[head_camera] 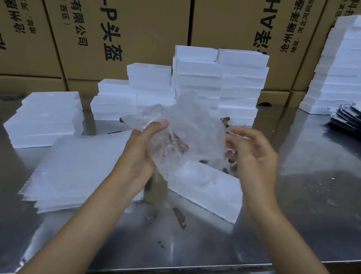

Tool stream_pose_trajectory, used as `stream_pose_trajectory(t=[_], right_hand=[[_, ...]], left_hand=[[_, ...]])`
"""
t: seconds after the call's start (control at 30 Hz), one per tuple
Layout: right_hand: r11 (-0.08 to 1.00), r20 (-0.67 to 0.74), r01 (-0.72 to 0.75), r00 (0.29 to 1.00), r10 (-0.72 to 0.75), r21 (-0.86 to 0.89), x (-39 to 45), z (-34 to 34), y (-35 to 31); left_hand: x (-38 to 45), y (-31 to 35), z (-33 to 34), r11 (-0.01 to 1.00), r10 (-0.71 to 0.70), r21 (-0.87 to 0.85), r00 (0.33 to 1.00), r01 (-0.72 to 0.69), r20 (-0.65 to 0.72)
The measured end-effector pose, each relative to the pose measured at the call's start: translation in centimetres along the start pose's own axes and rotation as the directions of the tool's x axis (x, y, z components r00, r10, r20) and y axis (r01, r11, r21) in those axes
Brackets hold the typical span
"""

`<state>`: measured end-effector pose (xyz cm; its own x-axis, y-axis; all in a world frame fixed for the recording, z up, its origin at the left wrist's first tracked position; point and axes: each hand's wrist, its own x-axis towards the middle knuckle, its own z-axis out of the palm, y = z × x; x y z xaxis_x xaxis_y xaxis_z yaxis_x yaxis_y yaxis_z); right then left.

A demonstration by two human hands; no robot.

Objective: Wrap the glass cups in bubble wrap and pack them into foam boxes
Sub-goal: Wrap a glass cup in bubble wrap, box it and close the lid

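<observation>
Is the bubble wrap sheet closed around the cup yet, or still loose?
Still loose. The left hand grips the bubble wrap low, while its upper part fans open toward the right hand. The cup inside is too blurred to make out.

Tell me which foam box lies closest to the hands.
The single foam box on the metal table, directly under the hands, below the bubble wrap. Unlike the others, it is not in a stack.

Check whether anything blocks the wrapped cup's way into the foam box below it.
Nothing visible does. The left hand holds the bubble-wrapped cup just above the foam box; the right hand pinches the wrap's edge to the side, clear of that path.
</observation>
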<state>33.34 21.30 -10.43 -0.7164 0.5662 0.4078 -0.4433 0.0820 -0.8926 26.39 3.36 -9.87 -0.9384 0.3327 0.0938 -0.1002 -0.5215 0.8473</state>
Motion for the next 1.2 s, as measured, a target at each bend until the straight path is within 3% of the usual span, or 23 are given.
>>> stream_pose_trajectory(t=[0.07,0.1,0.13,0.2,0.23,0.3,0.4,0.53,0.63,0.73,0.8,0.87,1.0,1.1,1.2], right_hand=[[0.999,-0.100,-0.051,0.994,0.051,0.002,0.1,-1.0,1.1],[0.988,-0.013,-0.145,0.989,0.145,-0.048,-0.2,-1.2,1.6],[0.957,0.162,-0.263,0.946,0.281,-0.125,-0.8,-1.0,2.0],[0.867,0.473,-0.404,0.726,0.499,-0.293,-2.6,-0.1,2.4],[0.863,0.534,-0.417,0.679,0.504,-0.286,-3.3,0.5,2.2],[0.903,0.484,-0.405,0.767,0.422,-0.146,-3.4,1.6,2.0],[0.916,0.191,-0.402,0.899,0.395,-0.002,-1.9,1.9,1.1],[0.940,0.241,-0.287,0.914,0.326,-0.186,-2.0,0.6,0.7],[0.922,0.288,-0.188,0.912,0.292,-0.338,-3.0,0.1,1.4],[0.768,0.307,0.047,0.931,0.198,-0.638,-3.4,0.2,3.4],[0.617,0.340,0.160,0.922,0.186,-0.771,-3.7,0.5,4.2],[0.549,0.383,0.252,0.914,0.136,-0.797,-3.8,0.8,4.7],[0.526,0.524,0.442,0.851,0.009,-0.727,-3.4,1.3,4.6],[0.499,0.638,0.567,0.769,-0.035,-0.656,-3.2,1.4,4.7],[0.527,0.642,0.557,0.767,-0.029,-0.642,-3.9,1.2,5.0]], left_hand=[[-0.1,0.3,-0.6,0.997,0.003,-0.076,1.000,-0.001,0.024],[-0.1,0.3,-0.8,0.993,-0.010,-0.114,0.999,0.014,0.038],[-0.2,0.1,-0.9,0.988,-0.024,-0.152,0.998,0.032,0.056],[-0.3,-0.8,-0.8,0.979,-0.047,-0.195,0.994,0.065,0.098],[-0.4,-1.4,-0.5,0.979,-0.057,-0.186,0.991,0.079,0.121],[-0.6,-2.8,-0.3,0.990,-0.064,-0.116,0.986,0.082,0.153],[-1.4,-4.0,-0.7,0.991,-0.060,0.128,0.991,0.045,0.117],[-2.6,-5.0,-3.1,0.893,-0.092,0.448,0.992,0.042,0.090],[-3.7,-5.6,-4.2,0.705,-0.101,0.709,0.986,-0.021,0.130],[-4.4,-6.8,-4.8,0.547,-0.035,0.827,0.983,-0.133,0.182],[-4.6,-7.3,-4.9,0.516,-0.005,0.845,0.986,-0.140,0.167],[-4.7,-7.6,-5.1,0.557,-0.004,0.819,0.985,-0.139,0.170],[-4.3,-7.1,-4.6,0.701,0.112,0.682,0.977,-0.209,0.184],[-3.5,-6.8,-4.0,0.637,0.240,0.733,0.965,-0.239,0.107],[-2.9,-6.7,-3.2,0.503,0.259,0.841,0.963,-0.197,0.071]])
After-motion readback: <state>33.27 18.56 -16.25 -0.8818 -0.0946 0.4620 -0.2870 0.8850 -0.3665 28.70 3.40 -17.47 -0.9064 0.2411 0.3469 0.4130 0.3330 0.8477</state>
